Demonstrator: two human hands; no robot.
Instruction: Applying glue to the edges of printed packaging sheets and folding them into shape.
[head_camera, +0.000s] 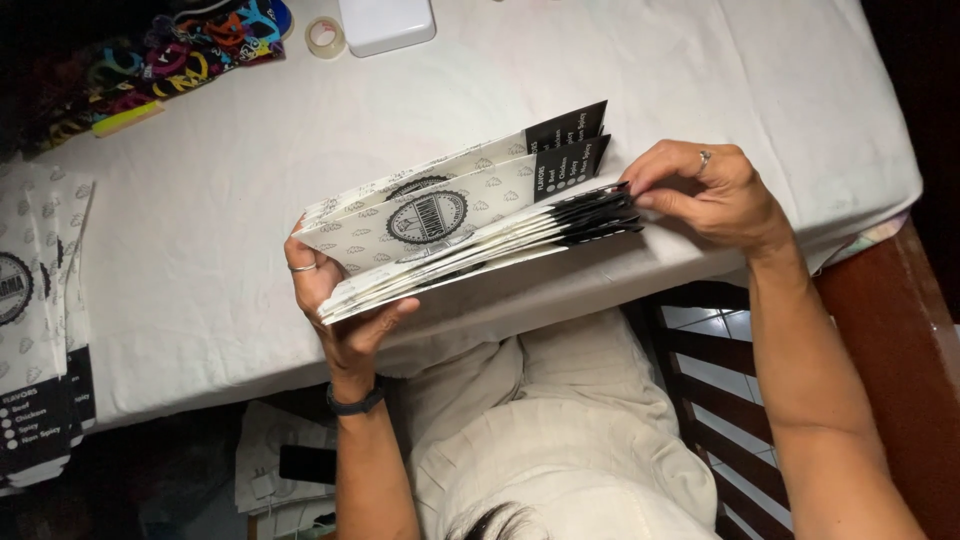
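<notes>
Head view: left hand (335, 300) grips one end of a fanned stack of flat white printed paper bags with black end panels (455, 225), fingers clamped on it, thumb below. Right hand (705, 190) pinches the black end of the stack, fingers closed on the bag edges. Stack is held in the air over the near edge of the white-clothed table (650, 70). More flat bags of the same kind (40, 320) lie on the table's left side; roll of clear tape (325, 37), white rectangular box (387, 22) and pile of colourful bands (150, 65) at the far edge.

Flat cartons (40, 330) cropped at left edge
</notes>
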